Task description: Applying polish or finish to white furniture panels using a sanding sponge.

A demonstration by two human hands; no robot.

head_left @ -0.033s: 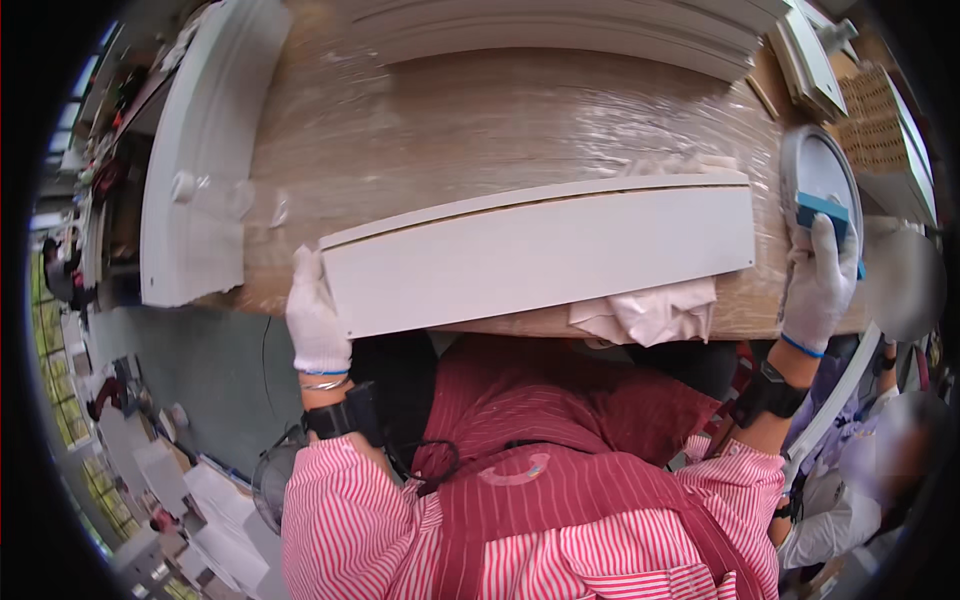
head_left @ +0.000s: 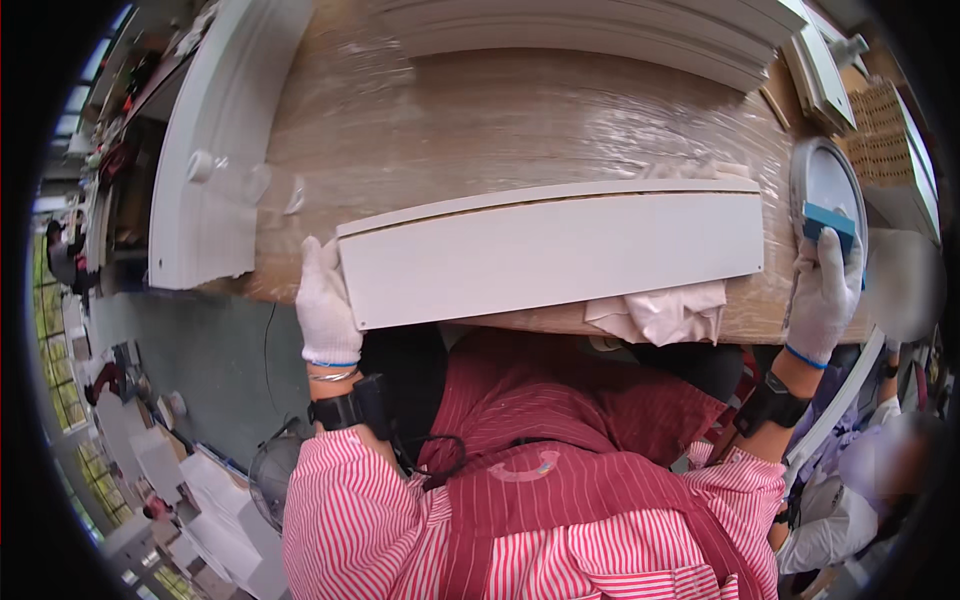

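Observation:
A long white board (head_left: 560,250) lies on a cloth across the near part of the table, with a narrow groove running along its far edge. My left hand (head_left: 328,305), in a white knit glove, grips the board's left end, the fingers at its far corner. Beyond the board's right end, my gloved right hand (head_left: 826,295) is closed on a blue block (head_left: 829,226). The block is at the near part of a round, pale grey dish or lid (head_left: 800,175). A crumpled pinkish-white cloth (head_left: 668,312) sticks out from under the board's near edge.
Film covers the wooden table (head_left: 480,120). White panels stand at the left (head_left: 215,150) and along the far side (head_left: 590,40). A small white roll (head_left: 201,166) is by the left panel. A wicker basket (head_left: 880,130) is at the far right; another person (head_left: 830,530) is at the lower right.
The whole view has shifted slightly. My left hand stays on the board's left end and my right hand keeps hold of the blue block.

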